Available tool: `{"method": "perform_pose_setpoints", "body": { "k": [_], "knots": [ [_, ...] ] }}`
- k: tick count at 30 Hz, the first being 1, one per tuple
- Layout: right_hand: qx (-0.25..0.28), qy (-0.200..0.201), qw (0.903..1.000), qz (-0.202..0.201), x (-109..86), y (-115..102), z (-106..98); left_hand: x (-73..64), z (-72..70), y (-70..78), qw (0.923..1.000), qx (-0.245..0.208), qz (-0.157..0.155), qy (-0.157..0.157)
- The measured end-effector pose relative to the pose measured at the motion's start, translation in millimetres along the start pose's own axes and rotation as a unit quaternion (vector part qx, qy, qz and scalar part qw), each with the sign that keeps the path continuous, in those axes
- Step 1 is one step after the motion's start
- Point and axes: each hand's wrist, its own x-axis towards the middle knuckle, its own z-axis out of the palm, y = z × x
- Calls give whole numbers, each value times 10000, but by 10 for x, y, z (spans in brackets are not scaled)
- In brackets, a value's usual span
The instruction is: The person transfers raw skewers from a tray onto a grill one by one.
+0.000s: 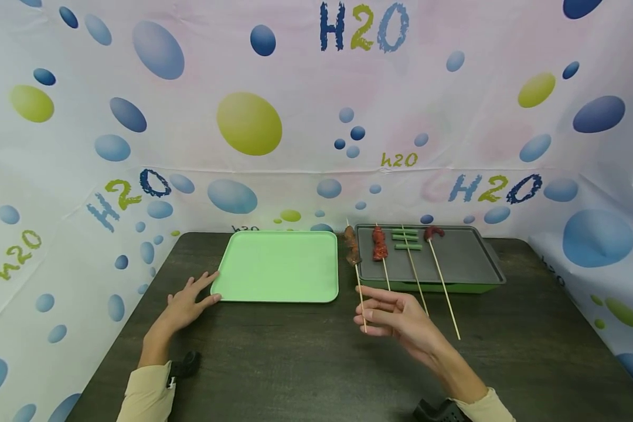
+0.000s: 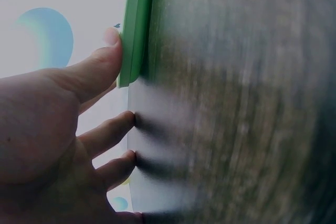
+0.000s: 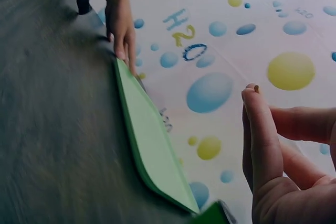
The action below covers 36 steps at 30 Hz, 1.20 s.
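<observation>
In the head view my left hand [image 1: 184, 308] lies at the near left corner of a light green tray [image 1: 274, 266], fingers spread. The left wrist view has the thumb against the rim of the tray [image 2: 135, 30] and other fingertips on the table. My right hand [image 1: 401, 316] pinches the stick of a brown meat skewer [image 1: 352, 246], whose meat is up by the left edge of a grey grill pan [image 1: 469, 258]. The stick's end shows as a small brown tip [image 3: 256, 88] at the fingertips in the right wrist view.
Across the pan lie a red meat skewer [image 1: 380, 243], a green vegetable skewer [image 1: 407, 237] and a skewer with a dark red curled piece [image 1: 432, 232]. Their sticks jut over the pan's near edge. A patterned cloth [image 1: 306, 117] hangs behind the dark table [image 1: 295, 363].
</observation>
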Motion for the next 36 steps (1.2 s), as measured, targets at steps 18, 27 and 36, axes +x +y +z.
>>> {"method": "perform_pose_setpoints", "body": {
  "k": [18, 27, 36],
  "knots": [
    [-461, 12, 9988, -145, -436, -338, -657, -17, 19, -12, 9998, -167, 57, -20],
    [-487, -300, 9969, -538, -567, -498, -984, -24, 0, 12, 9999, -108, 28, -22],
    [-479, -184, 9969, -592, -649, -543, -1341, -24, -11, 40, 10000, -56, 47, 43]
  ]
}}
